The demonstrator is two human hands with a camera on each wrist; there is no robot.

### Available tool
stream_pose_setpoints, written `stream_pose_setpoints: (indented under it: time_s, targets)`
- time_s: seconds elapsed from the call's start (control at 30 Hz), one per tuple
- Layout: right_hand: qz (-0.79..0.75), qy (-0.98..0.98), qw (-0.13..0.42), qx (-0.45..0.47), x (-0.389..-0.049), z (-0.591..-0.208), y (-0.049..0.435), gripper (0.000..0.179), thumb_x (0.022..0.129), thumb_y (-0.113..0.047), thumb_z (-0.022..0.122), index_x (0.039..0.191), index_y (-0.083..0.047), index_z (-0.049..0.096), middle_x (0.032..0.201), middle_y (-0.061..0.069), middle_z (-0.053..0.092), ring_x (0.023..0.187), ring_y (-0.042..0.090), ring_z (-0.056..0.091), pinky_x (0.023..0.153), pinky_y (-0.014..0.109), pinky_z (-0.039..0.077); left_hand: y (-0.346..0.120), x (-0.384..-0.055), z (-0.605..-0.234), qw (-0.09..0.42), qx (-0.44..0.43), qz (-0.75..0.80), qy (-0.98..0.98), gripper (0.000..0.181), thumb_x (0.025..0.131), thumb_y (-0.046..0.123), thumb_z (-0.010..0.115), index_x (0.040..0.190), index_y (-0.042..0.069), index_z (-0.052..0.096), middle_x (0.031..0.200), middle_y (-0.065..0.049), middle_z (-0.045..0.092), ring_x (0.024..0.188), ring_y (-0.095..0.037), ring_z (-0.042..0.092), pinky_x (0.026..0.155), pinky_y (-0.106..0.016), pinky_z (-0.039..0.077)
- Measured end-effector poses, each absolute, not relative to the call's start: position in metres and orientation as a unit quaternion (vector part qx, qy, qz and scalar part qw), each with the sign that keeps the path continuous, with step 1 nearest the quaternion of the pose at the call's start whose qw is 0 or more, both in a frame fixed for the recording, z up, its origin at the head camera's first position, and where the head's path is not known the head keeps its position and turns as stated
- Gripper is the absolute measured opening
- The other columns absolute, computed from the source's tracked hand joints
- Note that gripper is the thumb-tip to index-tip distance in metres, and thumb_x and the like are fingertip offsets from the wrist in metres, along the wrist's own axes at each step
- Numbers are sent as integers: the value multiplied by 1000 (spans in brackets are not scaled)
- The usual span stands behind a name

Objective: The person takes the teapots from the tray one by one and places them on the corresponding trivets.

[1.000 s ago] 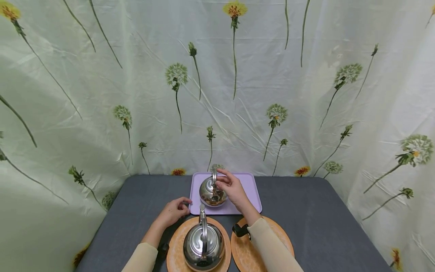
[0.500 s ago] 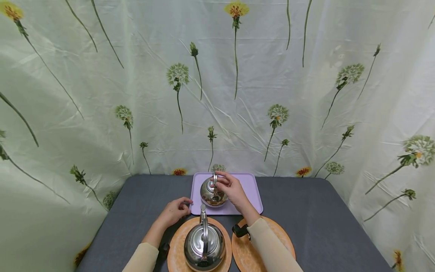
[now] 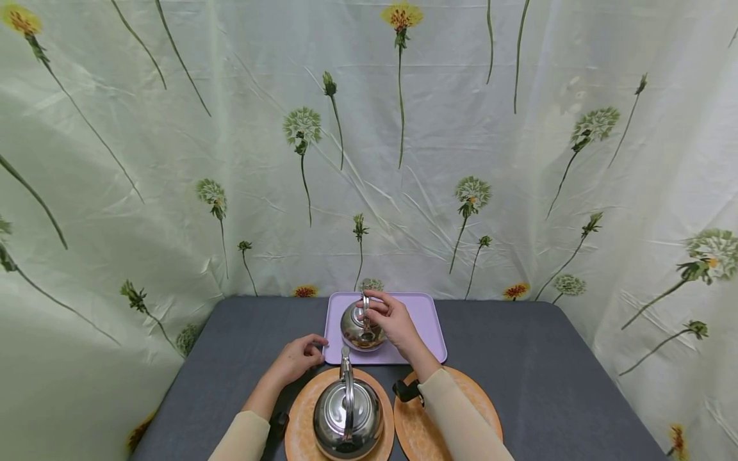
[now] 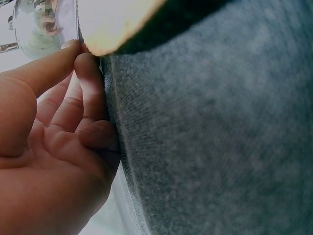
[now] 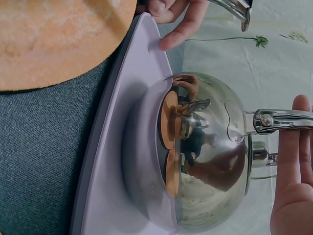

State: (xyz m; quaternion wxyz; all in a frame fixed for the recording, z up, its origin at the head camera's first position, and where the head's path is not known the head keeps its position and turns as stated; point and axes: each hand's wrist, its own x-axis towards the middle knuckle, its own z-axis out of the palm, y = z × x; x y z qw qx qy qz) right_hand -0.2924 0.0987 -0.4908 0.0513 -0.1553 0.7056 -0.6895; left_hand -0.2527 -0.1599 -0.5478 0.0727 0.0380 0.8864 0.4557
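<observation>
A small shiny steel kettle (image 3: 362, 325) stands upright on a lilac tray (image 3: 412, 314). My right hand (image 3: 394, 323) holds its raised metal handle (image 5: 288, 119), with fingers passing under it in the right wrist view. At the tray's near left corner is my left hand (image 3: 295, 360), thumb and fingertips on the rim. The left wrist view shows its fingers (image 4: 90, 83) bunched at the tray's edge, the others curled toward the palm. A larger steel kettle (image 3: 340, 413) sits on an orange round mat (image 3: 296, 416) between my forearms, its handle upright.
A second orange round mat (image 3: 478, 410) lies under my right forearm, partly hidden by the sleeve. A dark grey cloth (image 3: 536, 371) covers the table. Behind and at both sides hangs a pale curtain (image 3: 426, 224) printed with dandelions, close to the table's far edge.
My right-hand fingers have settled slightly further round the small kettle's handle. Both kettles, the tray and my left hand keep their places; the head view has shifted very slightly.
</observation>
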Motion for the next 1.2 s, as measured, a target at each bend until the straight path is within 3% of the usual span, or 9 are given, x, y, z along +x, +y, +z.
stream_pose_setpoints:
  time_s: [0.5,0.87,1.2]
  targets:
    - [-693,708,38,-132,-288,-489,102,47,103,-3,66,149,-5,59,128,21,75,98,16,78,91,26,59,-158,-254,-548,68,40,448,890,24,93,5,75,116,10,74,77,3,69,69,-14,58,66,-31,45]
    - [-699,703,44,-124,-286,-485,106,50,103,-3,66,152,-6,56,131,20,74,89,8,77,95,31,60,-157,-254,-548,66,41,445,892,25,92,4,75,117,9,73,77,3,70,71,-12,59,68,-31,47]
    - [-701,700,38,-135,-280,-480,111,50,103,-5,66,152,-6,56,132,22,73,88,7,78,93,25,59,-159,-254,-549,62,38,445,893,25,92,4,75,116,9,73,76,4,69,71,-12,59,68,-31,47]
